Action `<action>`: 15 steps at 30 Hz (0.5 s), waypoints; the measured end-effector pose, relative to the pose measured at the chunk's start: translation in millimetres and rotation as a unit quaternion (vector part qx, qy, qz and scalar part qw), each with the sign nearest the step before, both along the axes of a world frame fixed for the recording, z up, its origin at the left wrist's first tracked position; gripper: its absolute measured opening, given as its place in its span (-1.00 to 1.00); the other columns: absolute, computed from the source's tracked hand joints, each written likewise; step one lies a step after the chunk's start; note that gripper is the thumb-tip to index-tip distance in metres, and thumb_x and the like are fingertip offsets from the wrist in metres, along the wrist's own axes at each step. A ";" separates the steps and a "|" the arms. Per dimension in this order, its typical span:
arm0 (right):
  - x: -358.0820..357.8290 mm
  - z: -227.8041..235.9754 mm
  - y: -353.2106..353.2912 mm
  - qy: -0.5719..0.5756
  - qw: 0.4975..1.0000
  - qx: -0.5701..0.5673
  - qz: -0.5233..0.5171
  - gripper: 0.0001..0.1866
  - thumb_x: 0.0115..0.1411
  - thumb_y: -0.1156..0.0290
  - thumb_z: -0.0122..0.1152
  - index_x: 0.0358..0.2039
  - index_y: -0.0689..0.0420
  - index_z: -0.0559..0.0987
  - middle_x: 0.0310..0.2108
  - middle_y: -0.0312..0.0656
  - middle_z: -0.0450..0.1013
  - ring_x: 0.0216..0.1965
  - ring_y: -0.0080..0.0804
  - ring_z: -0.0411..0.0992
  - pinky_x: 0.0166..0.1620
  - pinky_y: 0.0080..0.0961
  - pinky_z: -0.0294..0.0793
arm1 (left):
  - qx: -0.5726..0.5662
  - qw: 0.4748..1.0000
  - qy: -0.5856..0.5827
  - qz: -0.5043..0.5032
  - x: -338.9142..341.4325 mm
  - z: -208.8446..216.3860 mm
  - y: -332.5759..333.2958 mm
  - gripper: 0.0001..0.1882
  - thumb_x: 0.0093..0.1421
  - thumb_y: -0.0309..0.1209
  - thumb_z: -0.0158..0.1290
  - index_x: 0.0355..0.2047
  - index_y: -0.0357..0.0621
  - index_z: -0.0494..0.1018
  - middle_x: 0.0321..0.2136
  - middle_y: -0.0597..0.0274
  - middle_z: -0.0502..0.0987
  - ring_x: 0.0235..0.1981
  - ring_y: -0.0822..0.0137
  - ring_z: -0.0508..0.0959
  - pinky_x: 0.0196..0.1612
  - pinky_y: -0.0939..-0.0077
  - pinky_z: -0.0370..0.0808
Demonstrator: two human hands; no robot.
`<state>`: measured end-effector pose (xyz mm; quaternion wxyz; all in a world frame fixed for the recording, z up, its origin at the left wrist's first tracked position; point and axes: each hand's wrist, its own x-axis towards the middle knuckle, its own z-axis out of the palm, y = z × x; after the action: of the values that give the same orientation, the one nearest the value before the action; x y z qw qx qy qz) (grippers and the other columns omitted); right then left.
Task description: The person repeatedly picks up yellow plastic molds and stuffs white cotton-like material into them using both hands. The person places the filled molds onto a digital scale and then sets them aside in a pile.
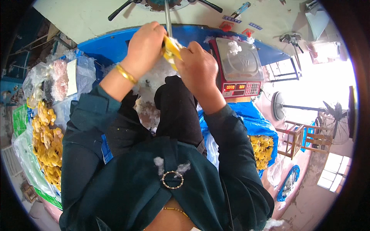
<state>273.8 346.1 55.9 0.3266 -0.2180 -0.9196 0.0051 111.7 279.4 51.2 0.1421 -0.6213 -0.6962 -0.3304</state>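
A small yellow plush piece (172,51) with white bits is between my hands, right by the lower end of a metal tube (168,17). My left hand (144,48), with a gold bangle at the wrist, is closed on its left side. From the right, my right hand (198,65) grips its other edge, fingers curled. The fingers partly cover the piece, and whether the tube's tip sits inside it I cannot tell. White fluffy stuffing (158,79) lies below the hands, around my knees.
A red digital scale (241,63) with a tuft of fluff on its pan stands at right. Yellow plush pieces (48,142) fill a clear bag at left; more lie in a blue bag (266,123). Blue-handled snips (242,8) rest on the pale table (84,23). Fans stand far right.
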 end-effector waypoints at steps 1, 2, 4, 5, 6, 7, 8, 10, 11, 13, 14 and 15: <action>-9.0 1.3 -2.9 -0.008 1.000 -0.007 -0.010 -0.83 -0.07 0.29 0.30 -0.56 0.09 0.53 -0.55 -0.22 0.31 -0.56 -0.20 0.40 -0.49 -0.32 0.39 | 0.006 1.000 0.002 0.008 -6.2 -1.2 8.0 -0.86 0.00 -0.60 0.05 -0.37 -0.22 0.40 -0.39 0.10 0.45 -0.31 0.03 0.47 -0.26 0.26 0.44; -15.3 3.2 -6.0 -0.015 1.000 -0.014 -0.019 -0.80 -0.06 0.26 0.31 -0.56 0.10 0.54 -0.54 -0.22 0.33 -0.56 -0.19 0.40 -0.48 -0.31 0.39 | -0.003 1.000 -0.016 0.013 -10.8 -1.3 12.3 -0.87 0.01 -0.58 0.05 -0.38 -0.22 0.41 -0.38 0.10 0.45 -0.29 0.03 0.47 -0.25 0.27 0.44; -19.2 1.3 -5.5 0.012 0.999 -0.038 -0.030 -0.77 -0.05 0.22 0.33 -0.56 0.11 0.54 -0.53 -0.20 0.35 -0.55 -0.18 0.41 -0.48 -0.30 0.39 | -0.016 0.998 -0.051 0.023 -21.1 4.6 19.8 -0.89 0.02 -0.54 0.05 -0.39 -0.22 0.42 -0.36 0.10 0.46 -0.27 0.05 0.47 -0.23 0.28 0.45; -19.8 0.9 -4.5 0.026 0.998 -0.050 -0.035 -0.75 -0.04 0.20 0.33 -0.56 0.11 0.54 -0.53 -0.19 0.36 -0.55 -0.18 0.41 -0.48 -0.29 0.39 | 0.027 0.999 -0.034 0.018 -25.9 7.4 17.7 -0.79 0.10 -0.30 0.09 -0.49 -0.20 0.44 -0.45 0.10 0.49 -0.33 0.09 0.51 -0.32 0.27 0.46; -19.8 1.0 -2.9 0.016 0.997 -0.060 -0.040 -0.73 -0.04 0.19 0.34 -0.57 0.12 0.54 -0.53 -0.19 0.37 -0.54 -0.18 0.42 -0.47 -0.30 0.39 | -0.021 0.996 -0.076 0.050 -20.6 20.8 13.6 -0.73 0.10 -0.22 0.10 -0.51 -0.19 0.45 -0.49 0.10 0.50 -0.37 0.08 0.51 -0.34 0.27 0.46; -18.5 0.9 -3.7 0.007 0.996 -0.071 -0.047 -0.72 -0.05 0.17 0.34 -0.57 0.13 0.54 -0.52 -0.19 0.38 -0.52 -0.18 0.43 -0.47 -0.31 0.40 | -0.071 0.987 -0.118 0.081 -10.1 40.2 3.8 -0.67 0.11 -0.15 0.11 -0.52 -0.18 0.45 -0.52 0.11 0.50 -0.40 0.08 0.52 -0.36 0.27 0.46; -18.3 -0.3 -6.1 -0.003 0.995 -0.085 -0.050 -0.70 -0.05 0.16 0.35 -0.57 0.13 0.55 -0.52 -0.19 0.39 -0.51 -0.18 0.44 -0.47 -0.31 0.40 | -0.123 0.973 -0.159 0.114 -4.4 49.7 -3.1 -0.61 0.11 -0.07 0.12 -0.54 -0.17 0.45 -0.56 0.11 0.50 -0.44 0.07 0.52 -0.39 0.27 0.45; -20.9 -9.7 5.5 0.049 0.992 -0.108 0.038 -0.68 -0.06 0.13 0.35 -0.56 0.14 0.56 -0.52 -0.19 0.41 -0.50 -0.18 0.45 -0.46 -0.32 0.40 | -0.126 0.976 -0.177 0.002 -4.1 22.7 2.4 -0.51 0.09 0.02 0.15 -0.59 -0.21 0.45 -0.65 0.08 0.48 -0.62 0.11 0.48 -0.51 0.36 0.40; -19.2 -16.9 16.0 0.073 0.987 -0.118 0.081 -0.67 -0.06 0.12 0.36 -0.55 0.15 0.56 -0.51 -0.18 0.41 -0.50 -0.18 0.46 -0.46 -0.33 0.40 | -0.118 0.963 -0.237 -0.042 -8.4 9.7 6.6 -0.55 0.11 -0.03 0.14 -0.60 -0.22 0.44 -0.66 0.08 0.47 -0.63 0.15 0.46 -0.52 0.37 0.39; 0.4 -38.9 37.1 -0.059 0.984 -0.150 0.077 -0.58 -0.04 -0.02 0.32 -0.50 0.13 0.57 -0.58 -0.16 0.44 -0.53 -0.16 0.46 -0.47 -0.32 0.40 | -0.111 0.923 -0.351 -0.113 -11.3 -3.0 12.2 -0.60 0.15 -0.13 0.12 -0.60 -0.24 0.43 -0.68 0.16 0.44 -0.65 0.30 0.41 -0.54 0.43 0.35; 8.4 -45.2 38.6 -0.118 0.975 -0.180 0.057 -0.54 -0.03 -0.11 0.29 -0.48 0.09 0.57 -0.59 -0.15 0.44 -0.54 -0.17 0.46 -0.49 -0.32 0.40 | -0.108 0.896 -0.407 -0.139 -11.3 -11.0 15.7 -0.61 0.17 -0.17 0.10 -0.60 -0.25 0.42 -0.70 0.24 0.42 -0.66 0.41 0.38 -0.55 0.47 0.32; 10.0 -29.4 28.1 -0.145 0.962 -0.221 0.065 -0.53 0.00 -0.12 0.27 -0.47 0.09 0.57 -0.60 -0.13 0.46 -0.55 -0.15 0.46 -0.49 -0.31 0.40 | -0.097 0.870 -0.458 -0.157 -15.6 -14.6 20.5 -0.63 0.20 -0.21 0.09 -0.59 -0.27 0.42 -0.72 0.31 0.40 -0.66 0.53 0.34 -0.56 0.51 0.29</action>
<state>283.9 374.1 26.5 0.1327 -0.2227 -0.9453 0.1980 96.1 299.9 36.7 -0.3074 -0.5119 -0.6052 -0.5265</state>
